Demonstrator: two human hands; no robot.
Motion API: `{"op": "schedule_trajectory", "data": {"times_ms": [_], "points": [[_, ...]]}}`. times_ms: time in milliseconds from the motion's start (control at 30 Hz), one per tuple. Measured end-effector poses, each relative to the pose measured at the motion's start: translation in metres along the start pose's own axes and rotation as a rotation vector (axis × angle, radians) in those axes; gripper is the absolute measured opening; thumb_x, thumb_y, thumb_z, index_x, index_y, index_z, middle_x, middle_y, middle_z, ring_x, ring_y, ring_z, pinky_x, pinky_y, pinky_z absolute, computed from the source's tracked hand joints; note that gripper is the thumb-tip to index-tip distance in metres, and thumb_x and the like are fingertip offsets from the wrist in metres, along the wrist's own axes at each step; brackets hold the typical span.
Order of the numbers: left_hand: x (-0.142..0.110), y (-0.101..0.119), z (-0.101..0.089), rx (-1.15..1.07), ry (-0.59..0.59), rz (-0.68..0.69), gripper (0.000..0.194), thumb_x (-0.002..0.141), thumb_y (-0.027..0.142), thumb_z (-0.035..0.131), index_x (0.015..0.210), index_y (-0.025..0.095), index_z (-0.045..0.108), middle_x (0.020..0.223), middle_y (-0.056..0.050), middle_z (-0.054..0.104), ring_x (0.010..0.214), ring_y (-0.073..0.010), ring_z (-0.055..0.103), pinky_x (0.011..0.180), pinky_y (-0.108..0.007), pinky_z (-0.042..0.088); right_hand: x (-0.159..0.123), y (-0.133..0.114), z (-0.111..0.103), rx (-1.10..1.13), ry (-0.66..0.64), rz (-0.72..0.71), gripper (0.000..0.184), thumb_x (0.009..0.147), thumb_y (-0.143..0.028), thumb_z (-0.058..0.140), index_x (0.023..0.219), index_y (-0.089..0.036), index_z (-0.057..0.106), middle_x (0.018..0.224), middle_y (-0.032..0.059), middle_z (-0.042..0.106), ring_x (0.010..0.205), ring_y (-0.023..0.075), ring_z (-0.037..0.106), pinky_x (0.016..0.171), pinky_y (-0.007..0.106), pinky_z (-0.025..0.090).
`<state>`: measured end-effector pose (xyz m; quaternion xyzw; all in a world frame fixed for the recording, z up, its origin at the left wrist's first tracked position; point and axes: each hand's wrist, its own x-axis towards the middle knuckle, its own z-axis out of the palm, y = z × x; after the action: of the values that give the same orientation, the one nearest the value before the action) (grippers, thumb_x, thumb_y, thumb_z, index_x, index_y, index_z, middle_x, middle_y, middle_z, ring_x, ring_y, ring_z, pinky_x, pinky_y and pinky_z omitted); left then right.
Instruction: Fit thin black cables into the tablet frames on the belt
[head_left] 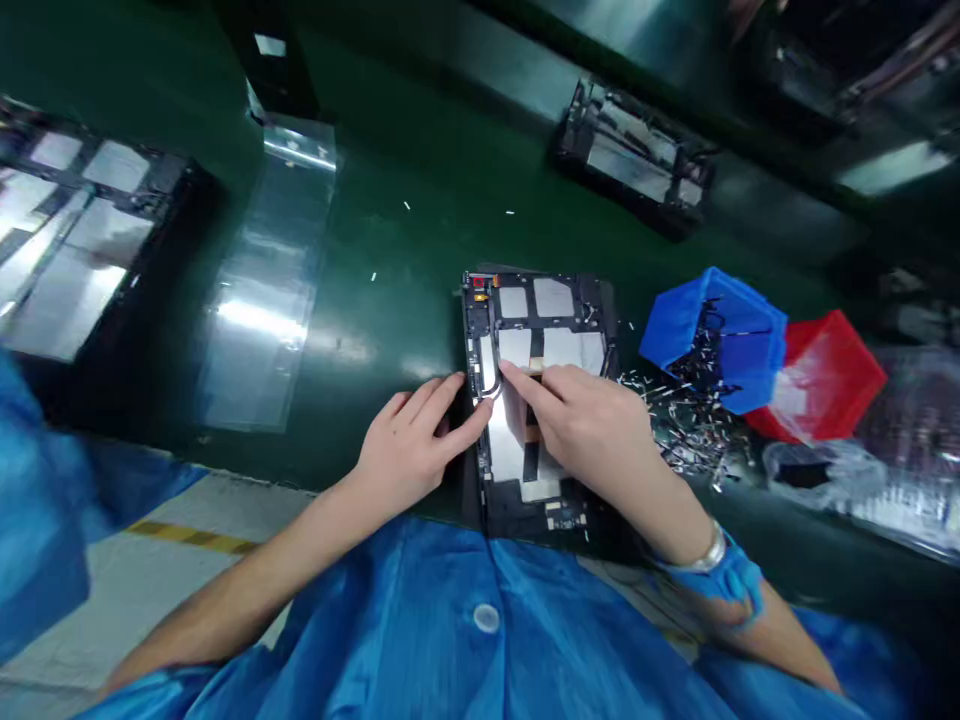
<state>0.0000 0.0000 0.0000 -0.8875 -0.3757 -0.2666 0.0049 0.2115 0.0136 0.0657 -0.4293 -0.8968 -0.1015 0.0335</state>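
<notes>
- While your open left hand (409,445) rested, its fingertips touched the tablet frame (525,510).
- Your right hand (592,430) was on the frame; grip: cannot tell.
- Frame lay flat on the green bench (360,200), near a tipped blue bin (712,330).

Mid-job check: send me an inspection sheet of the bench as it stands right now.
Surface: green bench mat, glossy with reflections.
Job's things: opened tablet frame with pale panels, lying flat.
Clutter: tilted blue bin, spilled metal scraps, red bin, clear plastic sheet.
Grippers: no grippers; left hand has its fingertips at the frame's edge; right hand rests its fingers on the pale panels.
Cables: thin black cable curving inside the frame.
Surroundings: black trays beyond the mat; yellow-striped floor nearby.
</notes>
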Motion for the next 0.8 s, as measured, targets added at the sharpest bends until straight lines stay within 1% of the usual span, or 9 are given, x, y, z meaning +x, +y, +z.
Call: {"op": "schedule_trajectory", "data": {"times_ms": [67,133,267,333,400,533,633,733,800], "points": [[0.002,-0.001,0.000,0.013,0.007,0.009,0.043,0.085,-0.001,0.043,0.121,0.020,0.053,0.116,-0.018,0.064,0.100,-0.0267,0.065,0.069,-0.032,0.045,0.007,0.004,0.003,-0.013,-0.065,0.044,0.040,0.086,-0.009,0.048,0.123,-0.013,0.064,0.070,0.0046,0.065,0.059,0.0141,0.051,0.052,0.028,0.030],[0.003,-0.001,0.000,0.016,0.011,0.016,0.043,0.085,-0.001,0.042,0.122,0.019,0.054,0.116,-0.018,0.064,0.099,-0.0261,0.064,0.068,-0.031,0.044,0.012,0.007,0.004,-0.008,-0.081,0.090,0.038,0.088,-0.011,0.047,0.122,-0.015,0.065,0.068,0.0038,0.064,0.058,0.0136,0.051,0.051,0.028,0.029],[0.004,-0.001,0.001,-0.010,0.011,0.019,0.044,0.084,-0.001,0.043,0.122,0.018,0.054,0.115,-0.018,0.063,0.098,-0.0255,0.063,0.067,-0.031,0.044,0.018,0.011,0.002,0.068,0.013,0.159,0.028,0.095,-0.023,0.045,0.098,-0.016,0.073,0.073,0.0040,0.067,0.067,0.0139,0.057,0.054,0.027,0.033],[0.004,-0.001,0.001,-0.020,0.017,0.023,0.043,0.084,-0.001,0.043,0.122,0.018,0.054,0.115,-0.018,0.063,0.098,-0.0253,0.063,0.067,-0.031,0.044,0.023,0.011,0.000,0.129,-0.005,0.153,0.027,0.095,-0.025,0.047,0.089,-0.016,0.072,0.078,0.0046,0.069,0.073,0.0150,0.060,0.057,0.026,0.035],[0.003,-0.002,0.001,-0.024,0.016,0.025,0.043,0.084,0.000,0.043,0.122,0.017,0.054,0.115,-0.018,0.063,0.098,-0.0255,0.062,0.066,-0.031,0.044,0.031,0.010,-0.005,0.153,-0.114,0.175,0.023,0.092,-0.022,0.050,0.086,-0.015,0.071,0.080,0.0051,0.070,0.074,0.0158,0.061,0.056,0.026,0.033],[0.002,-0.002,0.001,-0.026,0.005,0.031,0.043,0.084,0.000,0.043,0.122,0.017,0.055,0.113,-0.018,0.063,0.097,-0.0261,0.062,0.066,-0.031,0.044,0.056,0.002,-0.018,0.116,-0.416,0.292,0.015,0.086,-0.014,0.054,0.086,-0.014,0.069,0.079,0.0066,0.071,0.067,0.0175,0.062,0.053,0.028,0.027],[0.001,-0.002,0.002,-0.028,0.006,0.037,0.044,0.084,0.000,0.040,0.122,0.016,0.055,0.110,-0.017,0.064,0.097,-0.0263,0.062,0.066,-0.032,0.044,0.070,-0.001,-0.026,0.104,-0.511,0.312,0.016,0.084,-0.012,0.052,0.083,-0.013,0.068,0.074,0.0079,0.071,0.064,0.0182,0.062,0.053,0.028,0.025],[0.000,-0.004,0.003,-0.039,0.006,0.042,0.047,0.083,0.000,0.040,0.124,0.017,0.054,0.108,-0.016,0.065,0.097,-0.0264,0.062,0.067,-0.033,0.045,0.062,0.007,-0.032,0.124,-0.496,0.356,0.018,0.084,-0.015,0.050,0.078,-0.015,0.068,0.071,0.0064,0.071,0.062,0.0173,0.061,0.053,0.027,0.027],[-0.001,-0.005,0.003,-0.066,-0.013,0.026,0.051,0.083,0.000,0.040,0.129,0.018,0.052,0.109,-0.015,0.065,0.099,-0.0264,0.062,0.068,-0.033,0.047,0.038,0.018,-0.037,0.117,-0.439,0.488,0.018,0.084,-0.018,0.051,0.076,-0.018,0.067,0.070,0.0037,0.071,0.061,0.0167,0.061,0.052,0.026,0.029]]}}
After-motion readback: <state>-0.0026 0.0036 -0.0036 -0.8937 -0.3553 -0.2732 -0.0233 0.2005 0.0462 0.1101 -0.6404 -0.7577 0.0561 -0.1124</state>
